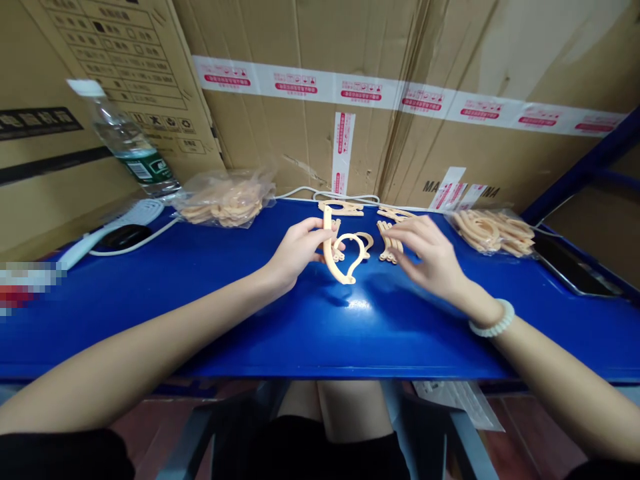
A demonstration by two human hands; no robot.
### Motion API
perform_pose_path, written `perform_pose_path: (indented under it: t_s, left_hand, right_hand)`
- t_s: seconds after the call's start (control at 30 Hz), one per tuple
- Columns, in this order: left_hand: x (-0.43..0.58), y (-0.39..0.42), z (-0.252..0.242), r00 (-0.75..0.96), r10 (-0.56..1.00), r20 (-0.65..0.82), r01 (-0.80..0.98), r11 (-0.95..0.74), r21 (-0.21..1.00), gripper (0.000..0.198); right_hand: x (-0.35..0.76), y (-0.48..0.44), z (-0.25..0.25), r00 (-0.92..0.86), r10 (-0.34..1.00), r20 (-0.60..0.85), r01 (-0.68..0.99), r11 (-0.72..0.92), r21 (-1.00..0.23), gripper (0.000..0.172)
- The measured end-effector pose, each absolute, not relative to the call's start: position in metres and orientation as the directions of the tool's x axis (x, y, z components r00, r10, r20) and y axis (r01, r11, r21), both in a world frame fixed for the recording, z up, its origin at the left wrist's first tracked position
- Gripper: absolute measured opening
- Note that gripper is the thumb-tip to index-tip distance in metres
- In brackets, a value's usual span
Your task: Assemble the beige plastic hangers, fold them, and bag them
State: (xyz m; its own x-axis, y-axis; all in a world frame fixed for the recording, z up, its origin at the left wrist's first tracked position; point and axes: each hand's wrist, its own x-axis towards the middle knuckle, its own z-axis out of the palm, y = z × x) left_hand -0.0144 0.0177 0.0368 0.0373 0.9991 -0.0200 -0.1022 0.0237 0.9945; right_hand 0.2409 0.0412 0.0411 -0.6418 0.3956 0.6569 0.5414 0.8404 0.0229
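Observation:
My left hand (295, 253) is closed, pinching a beige plastic folding-hanger piece (328, 248) upright above the blue table. A curved hook is joined to the lower end of its bowed arm. Over to the right, my right hand (431, 259) has its fingers apart beside a row of curved beige hanger arms (387, 243), whose far side it partly covers. Whether the fingertips touch them, I cannot tell. Behind the held piece lie more hanger arms (336, 230) and a loose hook (369, 241). Flat beige parts (343, 208) rest farther back.
Bagged beige parts stand at the left (225, 200) and right (493, 230). A water bottle (133, 150), a pale-handled brush (117, 223) and a black oval object (127, 235) are at left. A phone (575, 267) lies at right. Cardboard (300, 140) and a white cable (295, 193) border the blue table (280, 333).

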Motion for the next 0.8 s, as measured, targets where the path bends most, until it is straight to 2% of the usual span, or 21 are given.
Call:
perform_pose_path:
  t_s: [0.13, 0.23, 0.3, 0.4, 0.5, 0.57, 0.63, 0.7, 0.73, 0.8]
  left_hand:
    - [-0.015, 0.019, 0.038, 0.023, 1.0, 0.019, -0.104, -0.016, 0.994, 0.012]
    - [-0.016, 0.02, 0.039, 0.004, 0.999, 0.043, -0.096, -0.042, 0.995, 0.011]
    - [-0.018, 0.022, 0.037, -0.004, 0.998, 0.067, -0.089, -0.067, 0.994, 0.016]
    - [-0.019, 0.024, 0.031, -0.015, 0.989, 0.149, -0.071, -0.15, 0.986, 0.032]
    - [-0.02, 0.023, 0.023, -0.08, 0.931, 0.356, 0.046, -0.353, 0.935, 0.048]
    - [-0.021, 0.022, 0.019, -0.045, 0.812, 0.582, 0.245, -0.556, 0.795, 0.049]
    - [-0.022, 0.021, 0.016, 0.168, 0.617, 0.769, 0.451, -0.742, 0.496, 0.041]
    - [-0.021, 0.018, 0.014, 0.434, 0.42, 0.797, 0.541, -0.829, 0.142, 0.03]
    - [-0.021, 0.017, 0.013, 0.526, 0.353, 0.774, 0.552, -0.834, 0.004, 0.025]
    - [-0.02, 0.016, 0.011, 0.612, 0.298, 0.732, 0.574, -0.805, -0.152, 0.02]
  right_hand:
    - [0.2, 0.024, 0.043, -0.858, 0.2, 0.474, 0.349, 0.903, 0.251, 0.03]
    - [0.189, 0.03, 0.036, -0.9, 0.145, 0.41, 0.308, 0.878, 0.367, 0.027]
    - [0.19, 0.035, 0.029, -0.888, 0.165, 0.43, 0.336, 0.87, 0.36, 0.027]
    - [0.199, 0.039, 0.023, -0.835, 0.25, 0.49, 0.418, 0.867, 0.271, 0.03]
    - [0.207, 0.038, 0.025, -0.78, 0.315, 0.541, 0.465, 0.87, 0.165, 0.028]
    - [0.21, 0.037, 0.028, -0.752, 0.336, 0.567, 0.482, 0.867, 0.126, 0.027]
    - [0.211, 0.036, 0.031, -0.742, 0.335, 0.58, 0.492, 0.86, 0.133, 0.026]
    - [0.211, 0.034, 0.033, -0.746, 0.321, 0.584, 0.498, 0.85, 0.169, 0.028]
    - [0.21, 0.032, 0.033, -0.751, 0.312, 0.582, 0.498, 0.846, 0.19, 0.03]
    - [0.209, 0.029, 0.033, -0.763, 0.291, 0.578, 0.492, 0.841, 0.225, 0.032]
